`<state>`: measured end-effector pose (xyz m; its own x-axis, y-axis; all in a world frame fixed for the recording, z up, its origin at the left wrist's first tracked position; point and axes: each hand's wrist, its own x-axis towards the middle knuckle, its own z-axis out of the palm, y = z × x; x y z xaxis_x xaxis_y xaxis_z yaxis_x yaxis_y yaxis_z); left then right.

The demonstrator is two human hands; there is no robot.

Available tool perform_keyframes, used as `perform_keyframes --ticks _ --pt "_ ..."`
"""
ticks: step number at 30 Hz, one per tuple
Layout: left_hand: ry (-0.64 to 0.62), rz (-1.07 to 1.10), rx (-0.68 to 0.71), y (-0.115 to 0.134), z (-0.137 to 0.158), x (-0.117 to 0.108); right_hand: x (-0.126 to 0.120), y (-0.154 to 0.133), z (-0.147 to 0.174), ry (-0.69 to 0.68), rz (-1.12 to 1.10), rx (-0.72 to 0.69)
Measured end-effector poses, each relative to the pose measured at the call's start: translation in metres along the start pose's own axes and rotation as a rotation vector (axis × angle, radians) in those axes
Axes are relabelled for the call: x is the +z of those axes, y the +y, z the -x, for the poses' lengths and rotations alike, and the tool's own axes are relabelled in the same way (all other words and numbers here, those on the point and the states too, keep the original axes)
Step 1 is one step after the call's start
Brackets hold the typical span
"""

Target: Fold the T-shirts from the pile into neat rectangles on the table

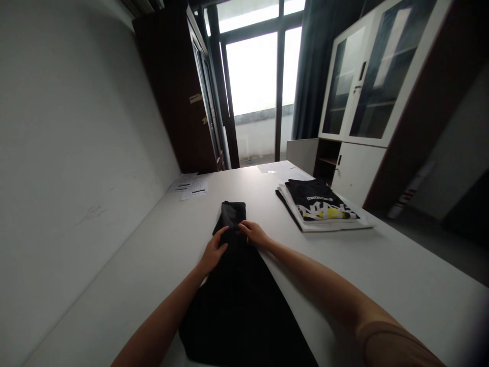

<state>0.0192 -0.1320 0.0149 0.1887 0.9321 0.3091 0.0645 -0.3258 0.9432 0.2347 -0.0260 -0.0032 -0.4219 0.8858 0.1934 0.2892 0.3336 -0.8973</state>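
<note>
A black garment (244, 311), apparently trousers, lies lengthwise on the white table (160, 255), broad near me and narrowing toward its far end. That narrow end is doubled over, and a shinier dark patch shows on it. My left hand (212, 254) rests on the left edge of the cloth, its thumb apart from its fingers. From the right, my right hand (255, 234) has its fingertips closed on the cloth just below the doubled end. The exact grip of those fingertips is partly hidden in the dark fabric.
To the right lies a stack of folded clothes, topped by a black T-shirt (317, 196) with white and yellow print. Paper sheets (194, 188) lie by the left wall (76, 153), others at the far edge. A glass-door cabinet (359, 97) stands at the right.
</note>
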Motion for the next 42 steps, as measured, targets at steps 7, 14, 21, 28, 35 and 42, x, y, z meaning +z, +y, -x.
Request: perform_keyframes --ticks 7,14,21,28,35,42 --pt "-0.472 -0.416 0.063 0.016 0.018 0.027 -0.007 0.011 -0.01 0.155 0.051 0.067" --pt "-0.632 -0.329 0.121 0.031 0.019 0.028 -0.006 -0.017 0.002 0.233 0.446 -0.093" --pt "-0.505 -0.112 0.005 0.022 0.012 0.02 -0.004 -0.027 0.01 0.007 0.843 0.009" --pt "-0.31 -0.735 0.11 -0.007 0.01 0.004 -0.014 -0.009 -0.006 0.154 0.642 0.128" --pt "-0.363 -1.045 0.095 0.004 0.003 -0.007 -0.029 0.014 -0.023 0.409 -0.035 0.247" --pt "-0.215 -1.231 -0.117 0.008 -0.004 -0.044 -0.042 0.017 -0.027 0.578 -0.07 0.256"
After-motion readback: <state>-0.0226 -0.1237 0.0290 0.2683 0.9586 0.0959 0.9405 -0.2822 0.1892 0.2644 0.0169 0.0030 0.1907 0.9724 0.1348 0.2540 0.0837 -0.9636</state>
